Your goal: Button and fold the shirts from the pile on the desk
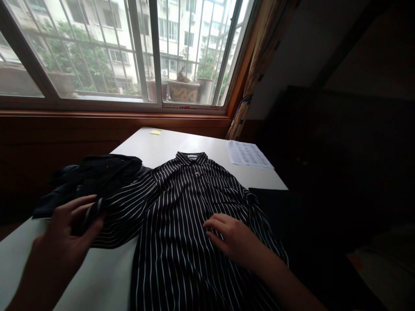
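Your left hand [58,235] pinches the cuff [94,212] of one sleeve [129,207], with the thumb below and the fingers above. By this hold, I think, the sleeve can lie spread out to the left of the shirt [184,216], and not under it. Your right hand [231,233] is over the middle of the shirt, a little to its right half; its fingers are loosely bent, the thumb apart from them, and I see no cloth pinched there. It may steady the cloth, but I cannot tell how firmly it presses, or if it presses at all.

The shirt lies on the table [106,276], front side up, its collar [181,159] away from you, so the whole front is probably easy to reach. The other sleeve [259,211] goes down along the right side of the shirt. The dark clothes [103,172] are heaped to the left of the shirt, just behind the held sleeve. Beyond the shirt, to the right, lie papers [248,153], and farther beyond its collar a yellow note [156,132], both apart from the cloth.
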### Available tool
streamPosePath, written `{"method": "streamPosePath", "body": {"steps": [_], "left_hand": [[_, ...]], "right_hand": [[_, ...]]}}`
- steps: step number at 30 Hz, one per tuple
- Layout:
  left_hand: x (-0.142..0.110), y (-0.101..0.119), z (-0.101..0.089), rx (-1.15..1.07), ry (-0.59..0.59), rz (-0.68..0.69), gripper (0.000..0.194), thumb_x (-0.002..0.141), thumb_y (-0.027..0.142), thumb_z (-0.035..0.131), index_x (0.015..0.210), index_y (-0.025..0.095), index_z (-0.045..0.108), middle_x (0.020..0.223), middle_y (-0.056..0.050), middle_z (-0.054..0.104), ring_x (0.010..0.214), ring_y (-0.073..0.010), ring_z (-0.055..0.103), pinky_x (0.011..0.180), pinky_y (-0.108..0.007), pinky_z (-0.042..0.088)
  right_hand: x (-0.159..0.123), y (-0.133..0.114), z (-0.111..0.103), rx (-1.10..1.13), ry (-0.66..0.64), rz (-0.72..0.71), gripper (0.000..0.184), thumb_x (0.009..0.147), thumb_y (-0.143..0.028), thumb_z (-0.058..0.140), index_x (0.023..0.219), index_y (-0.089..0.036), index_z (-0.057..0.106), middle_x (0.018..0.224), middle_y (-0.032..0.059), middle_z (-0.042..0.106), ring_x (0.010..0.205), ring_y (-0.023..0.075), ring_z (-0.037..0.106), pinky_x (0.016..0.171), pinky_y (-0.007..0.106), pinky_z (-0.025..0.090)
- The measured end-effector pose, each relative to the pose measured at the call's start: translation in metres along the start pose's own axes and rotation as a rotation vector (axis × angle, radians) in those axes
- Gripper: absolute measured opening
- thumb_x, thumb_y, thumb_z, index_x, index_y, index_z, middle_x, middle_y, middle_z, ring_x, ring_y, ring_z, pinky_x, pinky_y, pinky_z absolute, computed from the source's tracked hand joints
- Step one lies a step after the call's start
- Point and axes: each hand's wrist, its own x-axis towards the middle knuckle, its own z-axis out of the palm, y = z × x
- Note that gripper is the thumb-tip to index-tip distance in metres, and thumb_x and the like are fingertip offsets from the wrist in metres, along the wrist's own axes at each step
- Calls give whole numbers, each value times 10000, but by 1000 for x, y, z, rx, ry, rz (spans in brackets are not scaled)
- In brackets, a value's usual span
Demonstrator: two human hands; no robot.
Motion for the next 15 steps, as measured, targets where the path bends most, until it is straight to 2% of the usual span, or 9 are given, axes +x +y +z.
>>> {"method": "streamPosePath", "body": {"steps": [1, 3, 4, 6, 7, 9, 10, 12, 15], "left_hand": [[-1, 27, -1, -119, -1, 57, 546, 949, 572, 539, 1402, 288, 431, 1257, 1, 667, 983, -234, 728, 662, -286, 601], [-9, 80, 6, -364, 10, 325, 492, 985, 431, 536, 1429, 245, 435, 1274, -65, 679, 1031, -222, 727, 755, -302, 633], [-17, 104, 12, -451, -25, 485, 453, 1005, 350, 503, 1437, 229, 441, 1258, -74, 693, 1023, -201, 732, 802, -301, 637], [-35, 141, 26, -529, -219, 773, 455, 1011, 192, 423, 1466, 183, 426, 1317, -111, 665, 1123, -196, 697, 905, -321, 622], [-44, 152, 33, -539, -282, 923, 447, 997, 178, 444, 1444, 167, 457, 1324, -131, 659, 1168, -225, 675, 905, -341, 625], [-57, 161, 41, -566, -398, 1100, 401, 973, 173, 512, 1373, 155, 526, 1309, -143, 666, 1187, -258, 664, 894, -358, 630], [-60, 160, 42, -597, -448, 1126, 361, 959, 171, 547, 1320, 163, 562, 1276, -131, 686, 1142, -251, 686, 866, -342, 637], [-59, 148, 40, -682, -551, 1071, 289, 942, 140, 567, 1225, 189, 603, 1182, -85, 726, 1008, -203, 727, 804, -290, 640], [-50, 122, 34, -717, -681, 874, 236, 941, 103, 539, 1126, 223, 622, 1065, -37, 729, 899, -154, 710, 756, -250, 610]], "right_hand": [[5, 0, 2, -7, 1, 0, 147, 942, -179, 611, 1064, -226, 678, 999, 30, 691, 908, 177, 653, 827, 321, 539], [11, 5, 6, -31, 15, 24, 148, 947, -183, 602, 1062, -223, 685, 993, 32, 699, 903, 181, 661, 819, 321, 534], [13, 10, 8, -39, 26, 45, 150, 949, -181, 596, 1061, -222, 689, 990, 33, 703, 905, 183, 664, 821, 323, 532], [14, 20, 12, -32, 55, 100, 158, 957, -173, 578, 1057, -216, 694, 987, 36, 709, 918, 184, 671, 839, 323, 527], [13, 25, 14, -18, 72, 128, 165, 963, -167, 565, 1054, -213, 695, 985, 37, 711, 926, 183, 672, 852, 322, 525], [9, 35, 18, 22, 98, 176, 177, 973, -158, 544, 1047, -206, 697, 983, 38, 714, 938, 180, 672, 875, 322, 520], [6, 38, 19, 45, 105, 193, 179, 975, -156, 541, 1045, -205, 698, 987, 37, 715, 939, 179, 671, 881, 323, 518], [0, 44, 22, 95, 101, 207, 169, 969, -152, 554, 1038, -207, 697, 999, 30, 717, 940, 174, 669, 883, 322, 515], [-8, 45, 23, 167, 61, 174, 143, 947, -144, 598, 1020, -215, 699, 990, 15, 708, 927, 164, 661, 869, 311, 514]]}}
